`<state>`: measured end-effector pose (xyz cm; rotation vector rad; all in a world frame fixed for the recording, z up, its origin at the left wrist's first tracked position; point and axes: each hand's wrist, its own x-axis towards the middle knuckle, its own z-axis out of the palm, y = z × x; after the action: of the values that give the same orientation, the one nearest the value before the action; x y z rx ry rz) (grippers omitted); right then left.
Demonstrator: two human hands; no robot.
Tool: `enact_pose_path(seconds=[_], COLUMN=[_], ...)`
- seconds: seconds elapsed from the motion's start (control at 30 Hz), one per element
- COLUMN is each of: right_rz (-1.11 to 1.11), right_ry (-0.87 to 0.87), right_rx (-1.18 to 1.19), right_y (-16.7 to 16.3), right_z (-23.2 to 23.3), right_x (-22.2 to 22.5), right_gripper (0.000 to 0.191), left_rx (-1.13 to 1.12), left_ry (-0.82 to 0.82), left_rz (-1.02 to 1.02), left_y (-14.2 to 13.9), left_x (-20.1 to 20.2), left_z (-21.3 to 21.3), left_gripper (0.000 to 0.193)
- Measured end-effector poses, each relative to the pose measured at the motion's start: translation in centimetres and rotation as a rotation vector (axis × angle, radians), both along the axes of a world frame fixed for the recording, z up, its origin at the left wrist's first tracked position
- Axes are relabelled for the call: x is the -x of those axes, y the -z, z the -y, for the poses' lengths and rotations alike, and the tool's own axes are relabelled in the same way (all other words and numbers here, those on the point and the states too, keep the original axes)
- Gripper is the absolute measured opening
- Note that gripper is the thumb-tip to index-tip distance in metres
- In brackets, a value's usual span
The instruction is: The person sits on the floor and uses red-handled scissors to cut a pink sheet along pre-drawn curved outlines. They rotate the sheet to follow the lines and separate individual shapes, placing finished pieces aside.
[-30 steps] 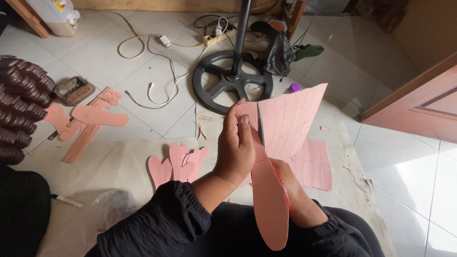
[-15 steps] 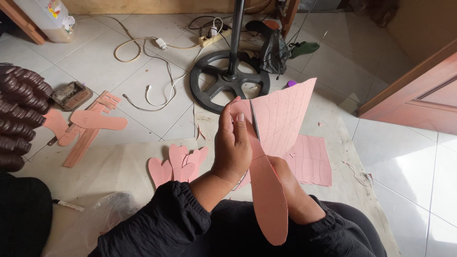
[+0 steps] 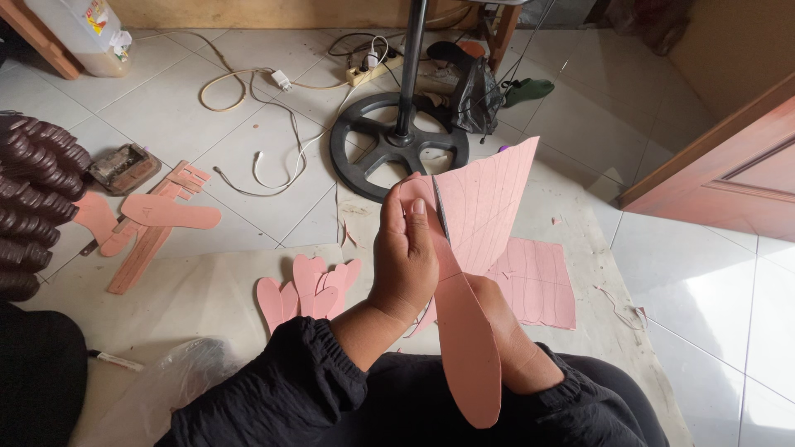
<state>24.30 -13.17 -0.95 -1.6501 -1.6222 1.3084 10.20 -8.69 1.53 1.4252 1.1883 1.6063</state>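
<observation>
Over my lap, above the tiled floor [image 3: 248, 141], my left hand [image 3: 406, 257] was clenched on the pink sheet [image 3: 489, 207], thumb pressed flat against its near face. A long sole-shaped strip [image 3: 468, 348] hung from that sheet down toward my knees, already freed along most of its outline but attached at the top, where a thin dark blade [image 3: 440, 217] stood in the cut. My right hand [image 3: 505, 331] lay behind the strip; I could see only the wrist and part of the back of it, so I cannot tell whether it was gripping anything or what it held.

By my reckoning the work was partway through: a small fan of cut pink soles [image 3: 306, 290] lay on the mat [image 3: 166, 306] to my left, more cut pieces and offcuts [image 3: 149, 219] rested further out, and a second marked sheet [image 3: 538, 281] waited flat under my arms, uncut as far as I could judge.

The tool's handles were hidden by the sheet. Dark stacked shapes [image 3: 33, 207] at the left edge were cut off, and the fan stand base [image 3: 397, 145] showed only its lower part
</observation>
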Motion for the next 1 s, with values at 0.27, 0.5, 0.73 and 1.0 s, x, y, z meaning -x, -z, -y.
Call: enact_pose_path(seconds=[0.27,0.5,0.73,1.0], right_rz=[-0.023,-0.119,-0.329,-0.316], right_ry=[-0.016,-0.03,0.032,-0.006], right_rx=[-0.015,-0.03,0.015,-0.187], right_y=[0.7,-1.6,-2.4,-0.2], right_z=[-0.5,-0.4,0.4,-0.4], right_x=[0.0,-0.1,1.1,2.8], right_gripper=[0.019,0.02,0.021,0.023], left_rx=[-0.019,0.15,0.052,0.351], left_ry=[0.005,0.045,0.354,0.387], left_rz=[0.007,0.047,0.217,0.211], left_y=[-0.1,0.0,0.5,1.9], left_x=[0.1,1.2,3.8,5.9], left_z=[0.0,-0.6,-1.5,-2.2], left_gripper=[0.039,0.033,0.033,0.034])
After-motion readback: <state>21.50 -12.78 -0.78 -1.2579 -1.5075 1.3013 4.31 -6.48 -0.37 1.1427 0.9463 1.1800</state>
